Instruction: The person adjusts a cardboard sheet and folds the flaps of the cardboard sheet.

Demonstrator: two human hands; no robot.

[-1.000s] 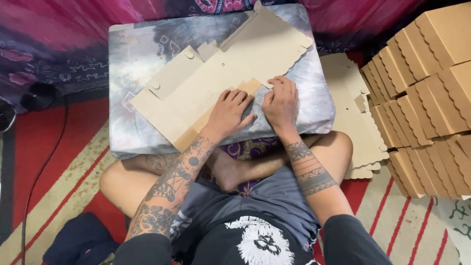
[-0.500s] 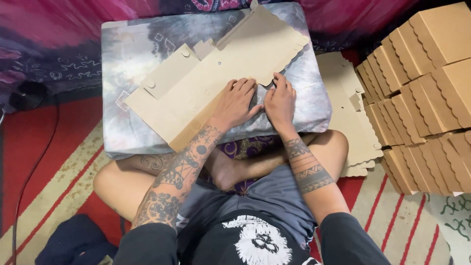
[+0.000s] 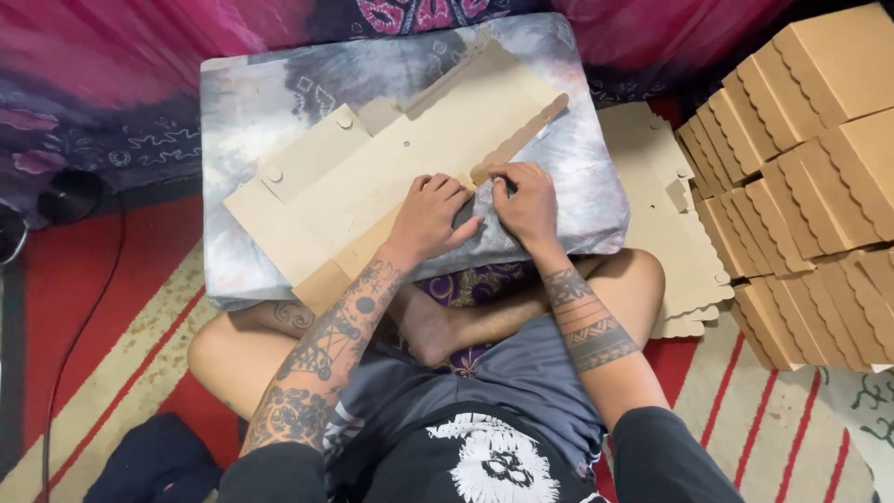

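Note:
A flat brown die-cut cardboard box blank (image 3: 391, 177) lies across a grey tie-dye cushion (image 3: 270, 102) resting over my crossed legs. My left hand (image 3: 430, 216) presses flat on the near edge of the blank, fingers spread toward the right. Beside it, my right hand (image 3: 527, 203) pinches a side flap of the cardboard at its near right corner, fingers curled on the fold. The two hands almost touch.
Folded brown scallop-edged boxes (image 3: 810, 177) are stacked in rows at the right. A pile of flat cardboard blanks (image 3: 666, 214) lies on the floor between the cushion and the stack. A red striped rug (image 3: 102, 307) covers the floor; a dark cloth bundle (image 3: 149, 461) lies near left.
The cardboard blank has been turned and shifted on the cushion. My right hand has moved from lying flat on it to pinching and folding a flap at the near right edge.

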